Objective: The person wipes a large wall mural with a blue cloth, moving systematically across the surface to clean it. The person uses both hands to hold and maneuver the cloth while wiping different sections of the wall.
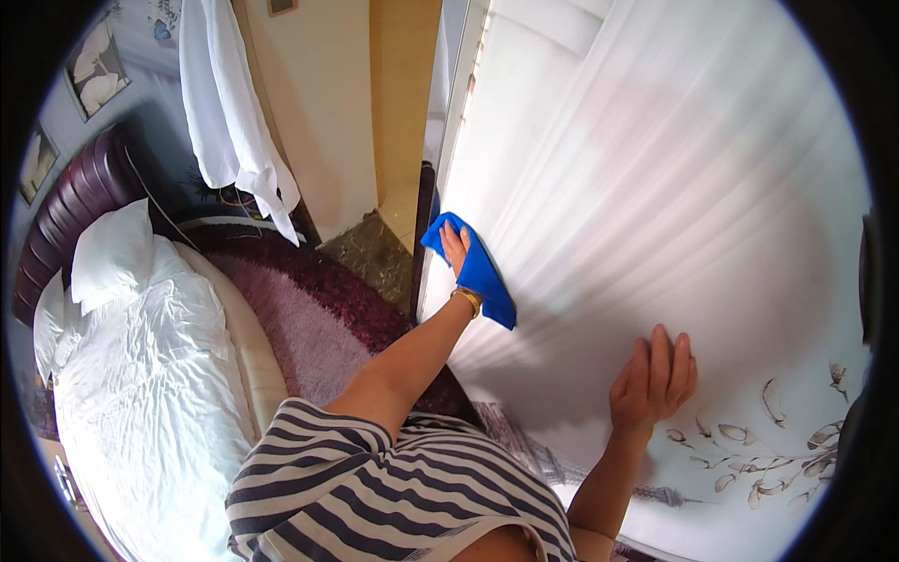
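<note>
My left hand [455, 247] presses a blue cloth [489, 281] against the left edge of a large white panel [576, 281], with the fingers on top of the cloth and a gold-coloured bracelet at the wrist. Part of the cloth hangs down beside the wrist. Farther right and lower, my right hand [653, 383] is at the panel's surface with its fingers somewhat apart and nothing visible in it. The palm's contact is hidden from view. Brown leafy branches [758, 456] are printed on the panel to the right of this hand.
On the left stands a bed with white bedding [147, 379], a pillow [112, 253] and a dark purple padded headboard [84, 204]. A purple shaggy rug [302, 323] lies between bed and panel. White fabric [228, 105] hangs near a doorway [400, 119] behind.
</note>
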The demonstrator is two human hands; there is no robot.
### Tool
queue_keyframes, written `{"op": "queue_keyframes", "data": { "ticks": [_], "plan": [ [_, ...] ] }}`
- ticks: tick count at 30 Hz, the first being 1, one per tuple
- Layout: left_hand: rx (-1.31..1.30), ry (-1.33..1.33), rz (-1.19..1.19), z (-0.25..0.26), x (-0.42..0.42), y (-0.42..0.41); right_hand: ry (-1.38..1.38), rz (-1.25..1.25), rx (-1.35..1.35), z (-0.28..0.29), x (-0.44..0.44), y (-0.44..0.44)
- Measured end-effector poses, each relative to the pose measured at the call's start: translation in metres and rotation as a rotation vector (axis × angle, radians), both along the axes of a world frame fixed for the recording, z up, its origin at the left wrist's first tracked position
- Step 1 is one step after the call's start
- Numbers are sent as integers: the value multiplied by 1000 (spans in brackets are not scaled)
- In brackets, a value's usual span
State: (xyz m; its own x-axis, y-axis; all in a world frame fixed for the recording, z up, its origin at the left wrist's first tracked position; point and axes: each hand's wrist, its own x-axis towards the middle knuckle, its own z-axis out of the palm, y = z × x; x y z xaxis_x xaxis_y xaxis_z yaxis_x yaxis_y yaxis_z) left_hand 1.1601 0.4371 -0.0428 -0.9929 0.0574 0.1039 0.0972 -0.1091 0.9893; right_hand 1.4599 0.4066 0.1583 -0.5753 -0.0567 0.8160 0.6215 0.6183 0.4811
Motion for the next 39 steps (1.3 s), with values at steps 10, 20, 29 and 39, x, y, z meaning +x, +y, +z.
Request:
{"op": "queue_keyframes", "data": {
  "ticks": [10,20,29,39],
  "plan": [
    [-69,998,-37,188,46,-5,36,-40,-13,-5,-2,-1],
    [-16,910,33,218,-13,0,54,-14,-1,-1,-5,-2],
    [77,1501,-198,181,110,-22,46,119,-90,0,5,-5],
    [7,812,-28,217,43,-2,177,22,-51,4,46,-13]
  ]
}}
